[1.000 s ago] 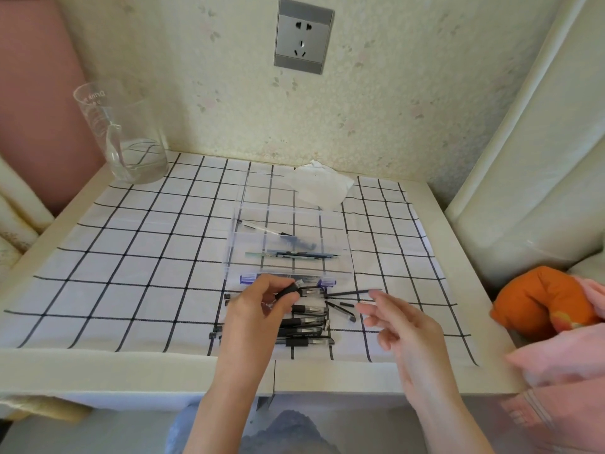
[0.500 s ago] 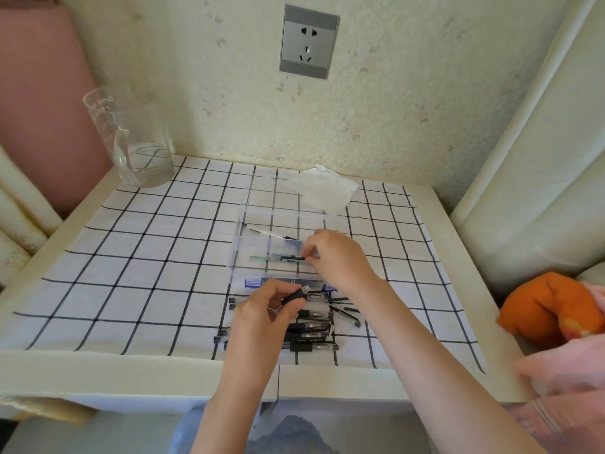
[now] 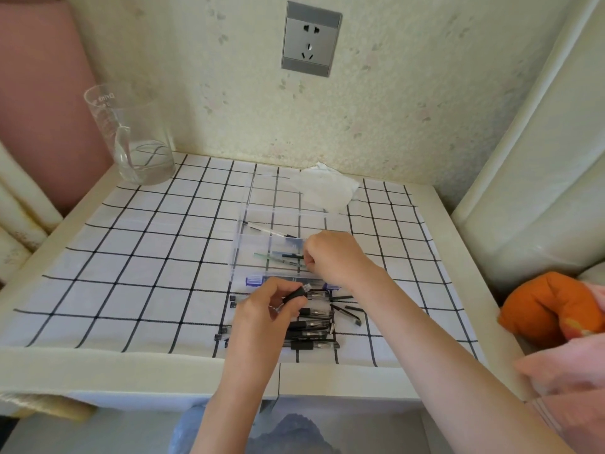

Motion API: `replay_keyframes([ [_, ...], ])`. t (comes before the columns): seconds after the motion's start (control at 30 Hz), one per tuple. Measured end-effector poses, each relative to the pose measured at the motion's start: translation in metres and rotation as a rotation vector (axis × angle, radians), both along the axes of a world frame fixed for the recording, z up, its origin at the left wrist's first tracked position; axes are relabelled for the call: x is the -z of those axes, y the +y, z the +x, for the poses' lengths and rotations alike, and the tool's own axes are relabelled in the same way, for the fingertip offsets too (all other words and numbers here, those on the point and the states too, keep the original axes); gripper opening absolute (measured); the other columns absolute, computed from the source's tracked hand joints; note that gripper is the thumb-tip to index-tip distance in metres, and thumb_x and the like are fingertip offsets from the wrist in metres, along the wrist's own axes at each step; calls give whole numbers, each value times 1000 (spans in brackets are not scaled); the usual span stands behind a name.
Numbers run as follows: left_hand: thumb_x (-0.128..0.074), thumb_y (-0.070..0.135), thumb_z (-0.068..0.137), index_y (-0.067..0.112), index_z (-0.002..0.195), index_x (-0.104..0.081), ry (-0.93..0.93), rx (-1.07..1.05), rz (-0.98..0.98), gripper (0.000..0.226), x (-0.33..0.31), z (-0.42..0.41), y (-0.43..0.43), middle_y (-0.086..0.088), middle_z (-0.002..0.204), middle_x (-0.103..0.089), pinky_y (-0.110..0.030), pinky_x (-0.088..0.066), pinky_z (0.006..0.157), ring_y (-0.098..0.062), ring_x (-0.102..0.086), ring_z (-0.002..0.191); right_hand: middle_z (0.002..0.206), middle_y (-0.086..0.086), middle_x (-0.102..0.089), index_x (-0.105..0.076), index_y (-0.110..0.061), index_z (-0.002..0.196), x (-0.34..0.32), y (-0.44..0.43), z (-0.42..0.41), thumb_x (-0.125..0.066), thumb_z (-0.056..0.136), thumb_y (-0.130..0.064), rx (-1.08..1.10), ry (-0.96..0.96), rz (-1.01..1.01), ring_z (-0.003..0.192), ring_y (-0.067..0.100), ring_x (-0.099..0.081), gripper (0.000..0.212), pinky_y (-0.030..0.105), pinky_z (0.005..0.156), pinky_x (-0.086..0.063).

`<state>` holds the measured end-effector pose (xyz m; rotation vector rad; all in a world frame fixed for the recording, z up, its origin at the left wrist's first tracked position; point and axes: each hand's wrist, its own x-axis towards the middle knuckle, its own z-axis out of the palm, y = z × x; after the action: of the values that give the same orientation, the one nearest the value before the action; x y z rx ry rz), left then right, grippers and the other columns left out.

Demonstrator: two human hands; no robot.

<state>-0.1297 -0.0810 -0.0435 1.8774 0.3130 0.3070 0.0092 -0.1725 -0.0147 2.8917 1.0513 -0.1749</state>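
Black pen piece, one, pinched by left fingers; right fingers' grasp in box unclear.

Head view, forward and down (close), over table

Left hand pinches a short black plastic pen barrel; right hand, fingers curled under, reaches farther forward, forearm extended

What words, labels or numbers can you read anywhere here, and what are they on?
"Drink": faint print near the rim of the glass cup; the line beneath it is too blurred.
Pens on the cloth: barrel print too small to read.
Wall socket: no text.
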Motion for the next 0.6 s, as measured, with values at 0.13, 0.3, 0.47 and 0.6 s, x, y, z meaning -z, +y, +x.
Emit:
replay_keyframes([
  [0.13, -67, 18, 80, 26, 90, -64, 2, -1, -17, 13, -1, -1, 1, 13, 81, -67, -7, -46, 66, -3, -64, 74, 90, -4, -70, -65, -19, 94, -13, -10, 0, -55, 88, -19, 37, 37, 148, 83, 16, -62, 12, 27, 66, -38],
  [0.3, -67, 16, 81, 24, 91, -65, 2, -1, -43, 13, -2, 0, 1, 14, 81, -68, -6, -46, 65, -1, -63, 73, 76, -7, -72, -68, -33, 90, -33, -29, -13, -61, 85, -17, 134, 499, 709, 65, 10, -53, 19, 30, 67, -45],
  [0.47, -67, 16, 81, 22, 93, -66, -4, -12, -42, 13, -3, -1, -1, 13, 82, -68, -4, -44, 64, 1, -62, 74, 87, 5, -75, -72, -11, 103, -40, -42, -27, -55, 90, -3, 172, 747, 1018, 79, 13, -66, 22, 20, 79, -50],
  [0.6, -68, 16, 80, 24, 91, -66, -5, -26, -60, 14, -5, -2, -1, 12, 81, -68, -4, -44, 64, 1, -62, 72, 89, -1, -75, -73, -19, 99, -41, -44, -40, -69, 82, -10, 153, 677, 1082, 67, 7, -57, 19, 21, 67, -44],
])
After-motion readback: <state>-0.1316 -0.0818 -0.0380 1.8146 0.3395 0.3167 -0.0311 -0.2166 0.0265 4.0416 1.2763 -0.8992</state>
